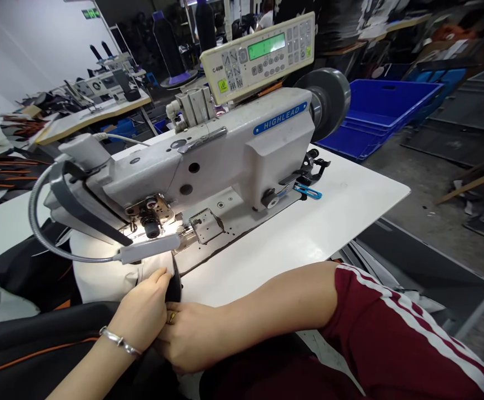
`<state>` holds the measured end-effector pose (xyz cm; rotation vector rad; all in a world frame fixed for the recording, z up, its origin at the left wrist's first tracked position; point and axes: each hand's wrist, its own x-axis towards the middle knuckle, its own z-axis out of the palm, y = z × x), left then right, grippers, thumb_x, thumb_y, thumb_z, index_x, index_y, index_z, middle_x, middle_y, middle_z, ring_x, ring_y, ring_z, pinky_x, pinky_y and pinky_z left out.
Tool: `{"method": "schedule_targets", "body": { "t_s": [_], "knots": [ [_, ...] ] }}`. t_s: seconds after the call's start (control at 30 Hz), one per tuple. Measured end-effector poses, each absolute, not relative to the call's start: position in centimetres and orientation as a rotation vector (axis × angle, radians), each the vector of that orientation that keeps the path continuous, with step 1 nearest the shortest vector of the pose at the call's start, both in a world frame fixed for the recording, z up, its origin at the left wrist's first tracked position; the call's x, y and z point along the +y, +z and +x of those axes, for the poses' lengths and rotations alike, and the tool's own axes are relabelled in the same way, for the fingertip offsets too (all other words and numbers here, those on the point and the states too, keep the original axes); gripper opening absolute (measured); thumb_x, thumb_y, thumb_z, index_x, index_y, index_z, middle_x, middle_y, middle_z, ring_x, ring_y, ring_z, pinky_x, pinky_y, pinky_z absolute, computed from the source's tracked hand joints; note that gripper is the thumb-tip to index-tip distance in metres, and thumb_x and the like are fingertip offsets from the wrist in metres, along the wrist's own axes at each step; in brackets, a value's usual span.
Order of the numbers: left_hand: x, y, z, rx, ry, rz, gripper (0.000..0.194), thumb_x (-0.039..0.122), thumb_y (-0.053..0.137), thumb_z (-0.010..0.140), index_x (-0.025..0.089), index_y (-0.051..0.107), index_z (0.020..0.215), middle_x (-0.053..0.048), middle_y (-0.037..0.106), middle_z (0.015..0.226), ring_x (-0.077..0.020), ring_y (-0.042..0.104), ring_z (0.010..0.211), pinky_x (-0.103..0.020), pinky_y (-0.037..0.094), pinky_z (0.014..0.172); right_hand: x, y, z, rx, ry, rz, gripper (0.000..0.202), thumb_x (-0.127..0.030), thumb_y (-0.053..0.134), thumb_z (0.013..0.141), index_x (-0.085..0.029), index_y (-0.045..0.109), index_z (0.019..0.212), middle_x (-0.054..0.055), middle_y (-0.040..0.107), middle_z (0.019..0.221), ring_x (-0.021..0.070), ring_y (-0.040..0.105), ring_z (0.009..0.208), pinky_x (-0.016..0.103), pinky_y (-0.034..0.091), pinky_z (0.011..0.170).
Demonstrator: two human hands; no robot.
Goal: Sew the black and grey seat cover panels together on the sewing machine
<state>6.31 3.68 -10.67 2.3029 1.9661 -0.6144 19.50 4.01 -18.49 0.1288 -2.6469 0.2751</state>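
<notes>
Cream and black leather-like fabric (104,278) lies under the head of a sewing machine (208,161), at the lit needle area. My left hand (144,311), with a silver bracelet at the wrist, grips the cream and black edge just in front of the machine. Right against it, my right hand (191,333), wearing a ring, is closed on the dark edge of the same fabric; its fingertips are partly hidden. A black part with orange piping (37,355) drapes toward me on the left. The needle is hidden behind the lamp (150,250).
The white table (329,205) carries the machine, with a control panel (262,58) on top and a handwheel (329,103) at its right. Blue tweezers (308,192) lie by the machine base. Blue crates (383,105) stand on the floor behind; another sewing station (104,86) stands back left.
</notes>
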Motion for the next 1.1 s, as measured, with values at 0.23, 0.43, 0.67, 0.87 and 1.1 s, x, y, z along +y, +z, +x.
{"method": "schedule_targets", "body": {
  "t_s": [0.23, 0.43, 0.67, 0.87, 1.1],
  "knots": [
    [5.0, -10.6, 6.3, 1.977, -0.454, 2.278, 0.056, -0.006, 0.037, 0.075, 0.011, 0.066, 0.120, -0.015, 0.063, 0.131, -0.0229, 0.067, 0.106, -0.031, 0.057, 0.086, 4.9, -18.6, 19.1, -2.665, 0.326, 0.030, 0.022, -0.028, 0.061, 0.083, -0.009, 0.068, 0.091, 0.012, 0.066, 0.097, 0.0237, 0.059, 0.092, 0.038, 0.040, 0.105],
    [6.1, -10.3, 6.4, 2.026, -0.419, 2.145, 0.047, -0.004, 0.039, 0.075, 0.013, 0.067, 0.108, -0.010, 0.064, 0.113, -0.0217, 0.065, 0.103, -0.030, 0.053, 0.089, 6.1, -18.3, 19.0, -2.736, 0.335, -0.002, 0.035, -0.034, 0.058, 0.087, -0.005, 0.066, 0.106, 0.013, 0.067, 0.108, 0.0255, 0.058, 0.105, 0.035, 0.034, 0.112],
    [7.4, -11.2, 5.3, 2.050, -0.472, 2.242, 0.047, 0.000, 0.041, 0.075, 0.011, 0.065, 0.113, -0.011, 0.066, 0.104, -0.0253, 0.063, 0.101, -0.033, 0.051, 0.090, 8.1, -17.4, 18.9, -2.871, 0.251, 0.129, 0.037, -0.020, 0.051, 0.093, -0.001, 0.061, 0.123, 0.012, 0.064, 0.124, 0.0254, 0.052, 0.120, 0.039, 0.030, 0.114],
    [8.8, -12.6, 4.1, 2.041, -0.433, 2.395, 0.049, 0.007, 0.039, 0.078, 0.009, 0.064, 0.121, -0.017, 0.068, 0.117, -0.0290, 0.064, 0.107, -0.039, 0.051, 0.096, 9.0, -17.9, 18.4, -2.850, 0.252, 0.145, 0.035, -0.016, 0.048, 0.095, -0.001, 0.061, 0.124, 0.013, 0.065, 0.123, 0.0262, 0.052, 0.122, 0.041, 0.030, 0.115],
    [7.8, -10.2, 2.6, 2.028, -0.449, 2.505, 0.042, 0.033, 0.035, 0.092, 0.015, 0.069, 0.109, -0.015, 0.072, 0.101, -0.0305, 0.068, 0.093, -0.041, 0.053, 0.085, 9.1, -16.3, 19.3, -2.748, 0.762, -0.168, 0.025, -0.010, 0.051, 0.092, -0.010, 0.065, 0.113, 0.008, 0.068, 0.108, 0.0209, 0.061, 0.105, 0.031, 0.047, 0.094]
  ]
}}
